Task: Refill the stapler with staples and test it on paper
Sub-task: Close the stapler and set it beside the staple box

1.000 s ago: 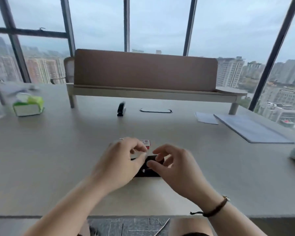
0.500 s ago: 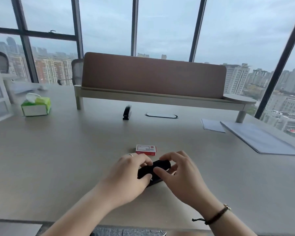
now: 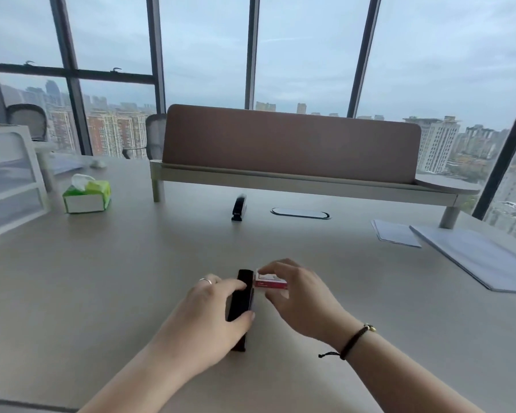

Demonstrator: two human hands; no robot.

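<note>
A black stapler (image 3: 241, 296) lies lengthwise on the desk in front of me, pointing away. My left hand (image 3: 209, 320) grips it across the middle, thumb on its right side. Just right of the stapler's far end is a small red and white staple box (image 3: 271, 281). My right hand (image 3: 298, 296) curls around this box, fingertips on its far edge and thumb at its near edge. Sheets of paper (image 3: 395, 233) lie far right on the desk.
A second black stapler (image 3: 239, 207) stands farther back, beside an oval cable port (image 3: 300, 213). A green tissue box (image 3: 87, 195) is at the left, a grey pad (image 3: 483, 257) at the right, a brown divider shelf (image 3: 289, 144) behind.
Both hands were on the stapler. My left hand has turned it to point away, and my right hand has left it and closed around the staple box.
</note>
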